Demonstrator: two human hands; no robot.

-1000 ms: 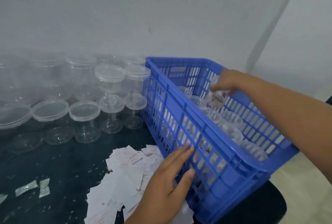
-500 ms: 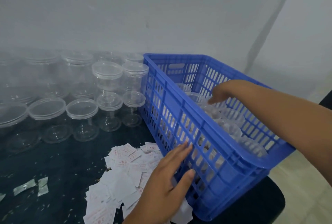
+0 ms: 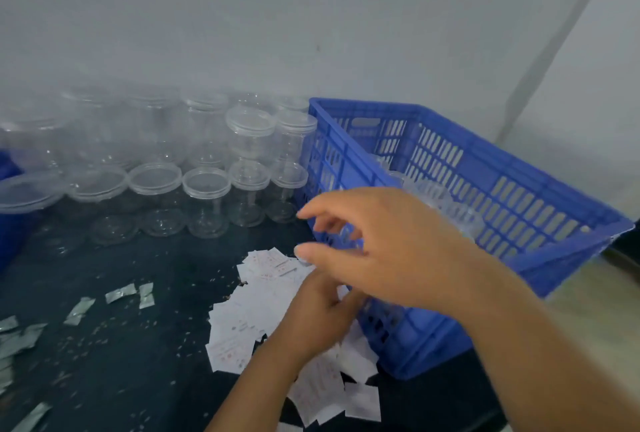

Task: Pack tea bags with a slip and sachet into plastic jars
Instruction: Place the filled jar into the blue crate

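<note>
Head view, motion-blurred. Right hand [image 3: 391,244] is in front of the blue crate [image 3: 485,168], thumb and fingers spread in a wide arc. There is a clear glint between them, maybe a jar, but I can't tell if it holds anything. Left hand [image 3: 318,313] is low over the paper slips [image 3: 242,320], fingers curled and tips hidden by the right hand; grasp unclear.

Open jars [image 3: 450,203] sit inside the crate and lidded jars [image 3: 206,185] stand stacked just left of it. Foil sachets [image 3: 121,293] lie well left of the slips.

Risks:
- The crate's right corner seems to overhang the table edge, so a push could tip it.
- Overlapping slips mean a likely double pick.
- A sweep left could topple the stacked jars.

Dark table [image 3: 138,345] is littered with crumbs. Beyond it are a plain grey wall [image 3: 311,15] and pale floor [image 3: 588,310] on the right.
</note>
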